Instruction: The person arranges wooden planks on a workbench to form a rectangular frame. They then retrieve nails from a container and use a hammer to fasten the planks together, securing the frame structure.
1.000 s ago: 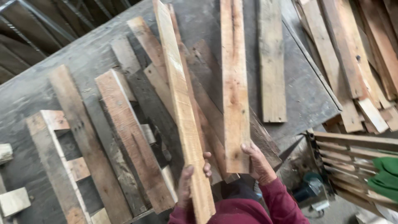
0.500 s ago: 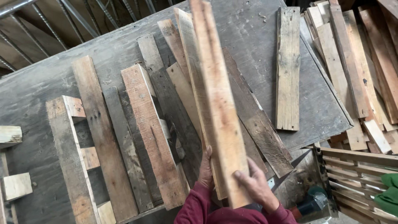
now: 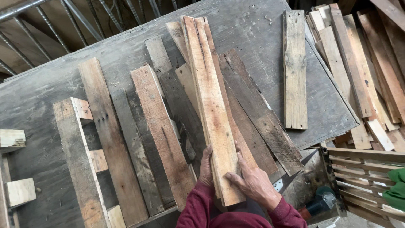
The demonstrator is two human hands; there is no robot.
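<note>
Two light wooden planks [image 3: 211, 105] lie stacked one on the other, running from my body toward the far side of the grey worktable [image 3: 261, 55]. My left hand [image 3: 206, 169] grips the near left edge of the stack. My right hand [image 3: 253, 182] lies flat on the top plank's near end, fingers spread over it. The stack rests on darker weathered boards [image 3: 253, 114] that fan out beneath it.
Several more boards [image 3: 156, 126] lie side by side to the left, beside a partly built pallet frame [image 3: 76, 160]. A single plank [image 3: 295, 69] lies at the right of the table. A pile of planks [image 3: 363, 67] sits off the right edge, above a slatted crate [image 3: 363, 177].
A second ago each hand held a separate plank, spread apart. The two planks have been brought together into one stack, and my right hand has shifted onto the top plank.
</note>
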